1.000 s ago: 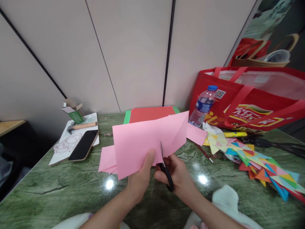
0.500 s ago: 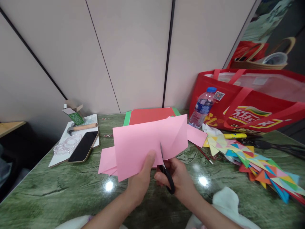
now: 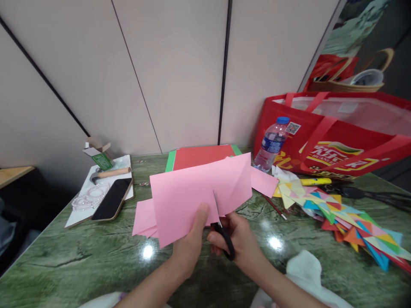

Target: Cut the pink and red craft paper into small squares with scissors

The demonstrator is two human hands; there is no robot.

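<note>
A pink sheet of paper is held up over the table, its lower edge gripped by my left hand with the thumb on the near face. Black-handled scissors are in my right hand, fingers closed round the handles. Their blade stands in a slit running up from the sheet's lower edge. A diagonal crease crosses the sheet's right part. Other pink paper pieces lie on the table behind, to the left, and another pink piece to the right.
A phone, a hammer, a beaded strand and a small green box lie left on a white board. Red and green sheets are behind. A water bottle, red bag and colourful folded-paper pieces stand right.
Hands, sheet and scissors hold nearly the same pose. The sheet's left end sits slightly lower, and the whole view has shifted a little.
</note>
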